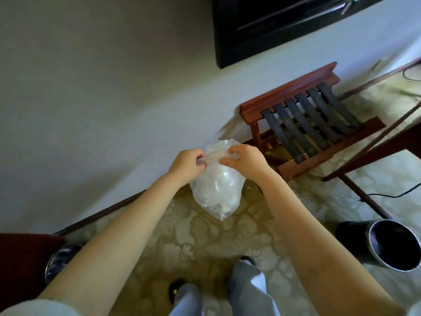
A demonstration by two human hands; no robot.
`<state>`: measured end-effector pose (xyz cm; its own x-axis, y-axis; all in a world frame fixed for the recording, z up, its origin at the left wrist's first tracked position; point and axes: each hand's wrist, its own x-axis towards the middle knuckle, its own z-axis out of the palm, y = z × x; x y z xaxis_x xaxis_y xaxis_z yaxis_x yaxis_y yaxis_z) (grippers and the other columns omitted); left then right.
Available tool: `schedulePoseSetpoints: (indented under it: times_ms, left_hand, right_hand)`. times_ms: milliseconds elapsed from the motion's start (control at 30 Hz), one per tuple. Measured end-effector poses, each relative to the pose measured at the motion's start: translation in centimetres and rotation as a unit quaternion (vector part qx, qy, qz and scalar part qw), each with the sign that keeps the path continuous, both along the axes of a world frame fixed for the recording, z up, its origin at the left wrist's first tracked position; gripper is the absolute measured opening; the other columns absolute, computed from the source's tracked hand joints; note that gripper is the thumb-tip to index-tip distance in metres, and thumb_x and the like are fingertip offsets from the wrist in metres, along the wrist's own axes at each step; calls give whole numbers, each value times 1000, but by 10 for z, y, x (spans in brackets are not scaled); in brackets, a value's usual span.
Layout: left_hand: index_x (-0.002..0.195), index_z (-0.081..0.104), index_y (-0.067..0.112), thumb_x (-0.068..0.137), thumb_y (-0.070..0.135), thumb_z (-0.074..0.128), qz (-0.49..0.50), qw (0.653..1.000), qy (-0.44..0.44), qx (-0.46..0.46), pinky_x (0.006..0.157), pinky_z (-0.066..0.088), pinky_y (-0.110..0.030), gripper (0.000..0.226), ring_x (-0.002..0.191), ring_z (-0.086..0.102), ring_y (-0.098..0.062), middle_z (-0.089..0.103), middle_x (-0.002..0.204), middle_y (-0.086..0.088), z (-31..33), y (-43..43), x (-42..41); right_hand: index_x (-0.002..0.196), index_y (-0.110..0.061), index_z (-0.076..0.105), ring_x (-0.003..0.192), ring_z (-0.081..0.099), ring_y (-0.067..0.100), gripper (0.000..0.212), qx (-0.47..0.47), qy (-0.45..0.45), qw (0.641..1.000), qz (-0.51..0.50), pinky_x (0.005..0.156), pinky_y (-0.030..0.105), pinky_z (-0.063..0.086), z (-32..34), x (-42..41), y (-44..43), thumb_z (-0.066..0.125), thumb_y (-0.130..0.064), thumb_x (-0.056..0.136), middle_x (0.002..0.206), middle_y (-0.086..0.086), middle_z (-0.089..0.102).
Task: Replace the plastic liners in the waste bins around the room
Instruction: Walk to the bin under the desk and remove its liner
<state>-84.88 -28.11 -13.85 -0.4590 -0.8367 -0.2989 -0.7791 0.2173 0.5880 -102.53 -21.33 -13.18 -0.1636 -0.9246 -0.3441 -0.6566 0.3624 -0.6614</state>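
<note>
- Nearest, an unlined dark waste bin (pixel 387 244) is seen on the carpet at the lower right; another bin (pixel 59 262) is half hidden at the lower left, its lining not readable.
- Farther out, a clear plastic liner (pixel 216 190) holding pale rubbish is held above the carpet, its neck pinched shut between the left hand (pixel 188 164) and right hand (pixel 245 161), fingers closed on it.
- Removal is judged done for one bin; tying, disposal and relining remain.
- Beyond, a wooden luggage rack (pixel 303 124) stands against the wall.

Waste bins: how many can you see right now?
2: one waste bin on the carpet at lower right, unlined; another bin at lower left, partly hidden behind the left forearm. Others may be out of view.
</note>
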Motion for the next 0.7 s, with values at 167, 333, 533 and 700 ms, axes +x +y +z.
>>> schedulePoseSetpoints:
  times_ms: [167,333,533,700]
  left_hand:
    - [88,66,3,89,13,56,82,995,7,-53,69,40,-28,14,83,58,-23,64,86,-7,46,33,81]
    - [91,66,1,89,13,57,157,984,3,-90,65,37,-29,15,80,55,-24,63,86,-10,81,86,197]
    - [93,65,5,90,17,59,227,964,-24,-134,60,30,-26,14,77,50,-19,59,84,-8,106,192,375]
    - [81,60,10,90,19,59,332,932,-26,-146,61,34,-29,13,75,53,-21,58,78,-7,131,309,539]
  right_hand:
    - [129,-13,59,115,56,23,52,-45,12,996,82,86,28,41,54,73,4,66,-44,88,127,5,62]
    - [122,-15,62,109,57,21,43,-86,15,984,152,79,25,38,93,186,29,66,-41,88,120,4,63]
    - [120,-16,64,111,57,22,42,-142,18,963,227,84,28,41,116,361,102,68,-40,86,121,4,64]
    - [118,-11,64,107,59,25,41,-163,-10,934,318,84,30,42,132,531,176,69,-38,87,115,7,65]
